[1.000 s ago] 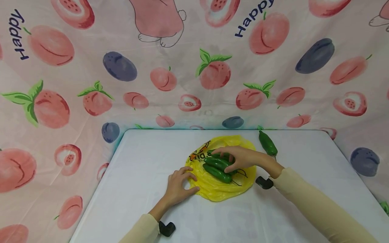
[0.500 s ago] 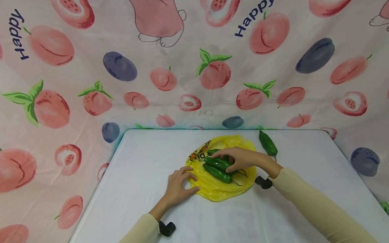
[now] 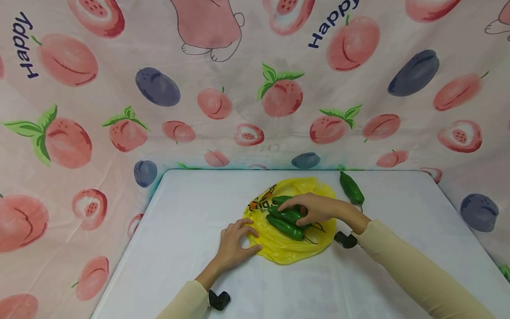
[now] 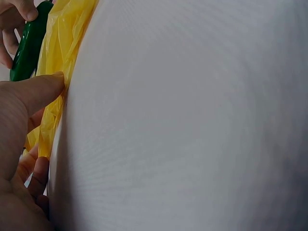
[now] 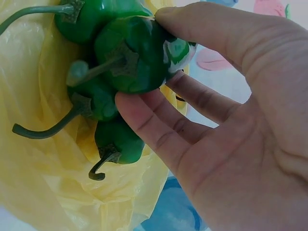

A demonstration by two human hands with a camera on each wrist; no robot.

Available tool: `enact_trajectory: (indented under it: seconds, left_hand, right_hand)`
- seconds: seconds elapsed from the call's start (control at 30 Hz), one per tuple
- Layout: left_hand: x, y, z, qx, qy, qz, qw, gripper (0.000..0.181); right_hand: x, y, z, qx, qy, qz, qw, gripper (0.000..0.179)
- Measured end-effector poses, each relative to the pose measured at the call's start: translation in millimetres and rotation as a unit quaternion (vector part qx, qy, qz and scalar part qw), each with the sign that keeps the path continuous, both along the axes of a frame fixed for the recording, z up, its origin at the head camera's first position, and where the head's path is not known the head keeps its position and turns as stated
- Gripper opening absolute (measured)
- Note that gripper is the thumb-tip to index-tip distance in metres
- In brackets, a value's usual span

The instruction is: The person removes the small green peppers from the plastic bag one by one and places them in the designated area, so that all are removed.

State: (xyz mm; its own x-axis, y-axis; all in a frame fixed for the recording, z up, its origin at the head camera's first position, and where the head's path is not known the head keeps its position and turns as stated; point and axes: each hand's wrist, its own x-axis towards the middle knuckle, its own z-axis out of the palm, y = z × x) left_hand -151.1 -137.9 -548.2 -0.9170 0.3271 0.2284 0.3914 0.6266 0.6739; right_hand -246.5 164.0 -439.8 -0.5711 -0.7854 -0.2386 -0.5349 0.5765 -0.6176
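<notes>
Long green peppers (image 3: 284, 227) are lying on a yellow plastic bag (image 3: 282, 253). The right hand (image 3: 318, 207) is pinching one, best gently; the loose left hand (image 3: 232, 247) is touching, maybe steadying, the bag.

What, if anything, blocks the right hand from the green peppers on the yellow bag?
Nothing visible: the right hand already grips one green pepper, with no plastic showing between them. The yellow bag spreads underneath, and the left hand is at its edge, clear of that pepper.
</notes>
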Motion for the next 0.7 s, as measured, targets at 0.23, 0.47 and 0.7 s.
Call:
enact_trajectory:
  seconds: [0.23, 0.47, 0.7]
  left_hand:
    - [0.2, 0.5, 0.3, -0.001, 0.002, 0.000, 1.0000, 0.023]
    - [1.1, 1.7, 1.9, 0.002, -0.002, 0.000, 1.0000, 0.024]
    - [1.6, 1.4, 3.7, 0.002, -0.002, 0.001, 1.0000, 0.024]
  right_hand:
    - [1.3, 1, 1.3, 0.001, 0.001, -0.003, 1.0000, 0.054]
    - [0.7, 2, 3.2, 0.004, 0.001, -0.001, 1.0000, 0.054]
    - [-3.2, 5, 12.0, -0.019, 0.002, -0.005, 0.9998, 0.056]
